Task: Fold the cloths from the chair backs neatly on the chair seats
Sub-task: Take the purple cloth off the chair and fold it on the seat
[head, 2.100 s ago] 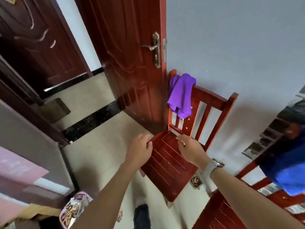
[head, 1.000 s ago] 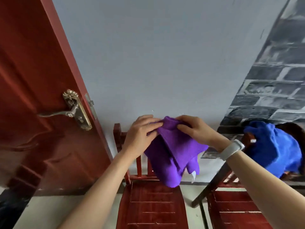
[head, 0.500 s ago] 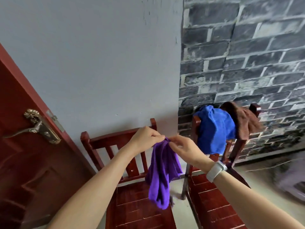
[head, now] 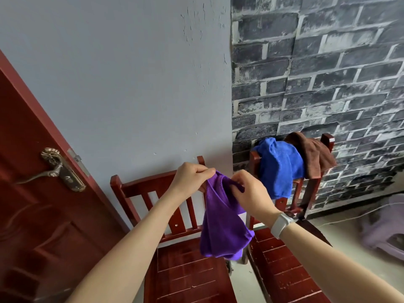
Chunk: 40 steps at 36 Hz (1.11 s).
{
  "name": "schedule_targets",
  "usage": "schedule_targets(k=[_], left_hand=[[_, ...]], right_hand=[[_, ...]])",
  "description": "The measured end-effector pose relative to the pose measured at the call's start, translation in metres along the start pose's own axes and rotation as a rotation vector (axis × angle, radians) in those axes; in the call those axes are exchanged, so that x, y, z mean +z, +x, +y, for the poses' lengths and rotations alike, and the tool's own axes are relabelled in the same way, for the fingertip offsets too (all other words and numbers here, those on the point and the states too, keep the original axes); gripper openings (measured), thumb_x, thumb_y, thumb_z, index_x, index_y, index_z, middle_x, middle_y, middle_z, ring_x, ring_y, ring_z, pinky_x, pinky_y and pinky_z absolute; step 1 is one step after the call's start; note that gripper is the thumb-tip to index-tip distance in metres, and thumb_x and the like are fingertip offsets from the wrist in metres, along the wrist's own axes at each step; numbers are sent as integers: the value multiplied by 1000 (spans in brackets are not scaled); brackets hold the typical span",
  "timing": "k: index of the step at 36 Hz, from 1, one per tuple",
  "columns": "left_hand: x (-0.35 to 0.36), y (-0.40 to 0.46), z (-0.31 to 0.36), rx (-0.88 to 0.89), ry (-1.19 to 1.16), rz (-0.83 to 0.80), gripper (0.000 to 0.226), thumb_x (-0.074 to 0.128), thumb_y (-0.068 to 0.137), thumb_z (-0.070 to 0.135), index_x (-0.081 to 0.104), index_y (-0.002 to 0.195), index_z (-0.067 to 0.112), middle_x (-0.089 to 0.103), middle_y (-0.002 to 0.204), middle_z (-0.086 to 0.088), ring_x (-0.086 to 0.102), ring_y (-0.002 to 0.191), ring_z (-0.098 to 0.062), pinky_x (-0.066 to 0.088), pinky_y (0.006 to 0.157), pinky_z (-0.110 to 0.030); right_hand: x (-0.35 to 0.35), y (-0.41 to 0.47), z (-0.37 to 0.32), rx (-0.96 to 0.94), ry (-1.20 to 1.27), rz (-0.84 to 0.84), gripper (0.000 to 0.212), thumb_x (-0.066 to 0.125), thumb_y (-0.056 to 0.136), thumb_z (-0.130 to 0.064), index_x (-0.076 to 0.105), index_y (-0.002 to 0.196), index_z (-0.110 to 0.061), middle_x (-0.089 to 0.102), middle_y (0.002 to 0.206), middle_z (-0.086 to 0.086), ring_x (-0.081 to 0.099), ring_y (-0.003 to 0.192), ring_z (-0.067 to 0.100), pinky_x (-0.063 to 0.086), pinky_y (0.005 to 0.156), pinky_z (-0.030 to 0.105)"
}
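Item: purple cloth (head: 220,224), hanging bunched over the left chair's seat (head: 188,272). My left hand (head: 190,180) and right hand (head: 251,193) both pinch its top edge in their fingers. Advice: find two corners, spread wide, lay flat, then fold.

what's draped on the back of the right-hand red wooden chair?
Two cloths hang over the right-hand red wooden chair's top rail: a blue microfibre cloth and a brown cloth beside it. They cover most of the rail and upper slats, so whether anything lies beneath cannot be seen.
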State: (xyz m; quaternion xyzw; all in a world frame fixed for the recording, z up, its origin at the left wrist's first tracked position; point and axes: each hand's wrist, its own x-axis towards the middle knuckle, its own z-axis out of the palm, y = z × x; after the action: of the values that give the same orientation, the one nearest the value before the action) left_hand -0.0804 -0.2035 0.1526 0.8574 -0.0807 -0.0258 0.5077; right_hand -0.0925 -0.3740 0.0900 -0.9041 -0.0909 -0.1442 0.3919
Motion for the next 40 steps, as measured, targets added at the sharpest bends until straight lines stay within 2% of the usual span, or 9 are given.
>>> schedule_targets(k=[11,15,20,23,26,30,34,38,40], left_hand=[[-24,-8,-17,-85,-121,99,28,56,90,21,71,75,3,67,68,-13,64,62,-18,49,52,-18],[-31,-7,-16,-168,-355,81,22,56,90,17,70,76,8,69,67,-8,67,61,-18,51,54,-23],[-41,-5,-20,-228,-511,53,18,56,89,14,68,79,5,69,66,-9,67,58,-19,53,53,-25],[-46,-5,-25,-251,-590,53,17,55,90,12,67,80,5,69,61,-5,66,54,-16,54,52,-23],[-54,-6,-32,-251,-623,37,17,55,90,13,67,82,4,69,63,-5,66,56,-16,55,55,-24],[-59,-8,-32,-199,-544,-13,18,55,90,15,68,83,6,70,68,-6,67,62,-18,55,59,-24],[-69,-4,-45,-227,-509,298,18,57,90,16,66,76,10,67,73,-8,64,66,-20,53,60,-27],[-102,-8,-78,-271,-176,717,36,50,90,19,49,56,11,50,59,-10,49,65,-25,39,63,-32],[-116,-13,-90,-259,-64,785,24,49,91,16,55,70,8,55,69,-18,54,73,-33,41,69,-33]], right_hand=[[-1,11,-18,-345,-326,294,24,49,82,-25,71,90,-19,68,82,-3,64,74,20,53,61,32],[14,8,-29,-537,-257,181,32,50,81,-15,61,111,-18,59,98,6,57,86,22,49,73,31],[31,5,-33,-579,-302,76,22,51,82,-23,57,103,-20,59,95,4,58,82,23,52,66,33],[34,10,-31,-468,-235,-31,21,50,84,-26,64,98,-20,62,88,-1,58,81,20,52,66,33],[39,9,-42,-109,168,-188,24,57,87,-14,61,110,-16,65,97,-3,61,91,16,49,83,26],[53,18,-61,138,488,-148,21,62,85,-9,57,105,-8,65,95,6,61,84,13,48,81,23],[54,29,-60,126,192,-9,13,59,82,-6,65,93,-7,65,83,4,56,75,13,36,66,16],[19,32,-31,398,120,296,20,52,85,-11,59,104,-10,64,97,10,58,92,26,42,82,30],[5,31,-16,505,117,344,28,50,85,-11,53,113,-13,61,94,11,54,92,29,38,83,33]])
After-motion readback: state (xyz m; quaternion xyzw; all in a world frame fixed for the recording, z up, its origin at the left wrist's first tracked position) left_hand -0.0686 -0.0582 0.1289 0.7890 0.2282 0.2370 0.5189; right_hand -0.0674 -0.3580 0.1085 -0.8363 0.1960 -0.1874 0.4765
